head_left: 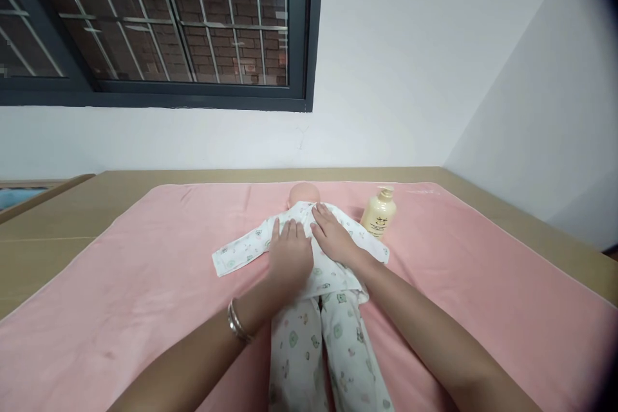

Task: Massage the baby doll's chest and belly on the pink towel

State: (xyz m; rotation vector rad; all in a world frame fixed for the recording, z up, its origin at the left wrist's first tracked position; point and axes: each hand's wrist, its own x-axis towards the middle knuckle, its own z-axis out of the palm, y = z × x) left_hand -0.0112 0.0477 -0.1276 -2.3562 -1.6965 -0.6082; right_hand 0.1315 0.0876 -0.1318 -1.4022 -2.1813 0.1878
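A baby doll lies on a pink mat, its bald head away from me. It is dressed in a white printed top and matching trousers. Both sleeves spread out sideways. My left hand rests on the left side of the top, fingers stretched towards the head. Flat on the upper part of the top, near the collar, lies my right hand, its fingers extended. Neither hand grips anything. The doll's own hands and feet do not show.
A cream pump bottle stands beside the right sleeve. The pink mat covers much of a tan surface. Behind it rises a white wall with a dark-framed, barred window. Another wall stands at the right.
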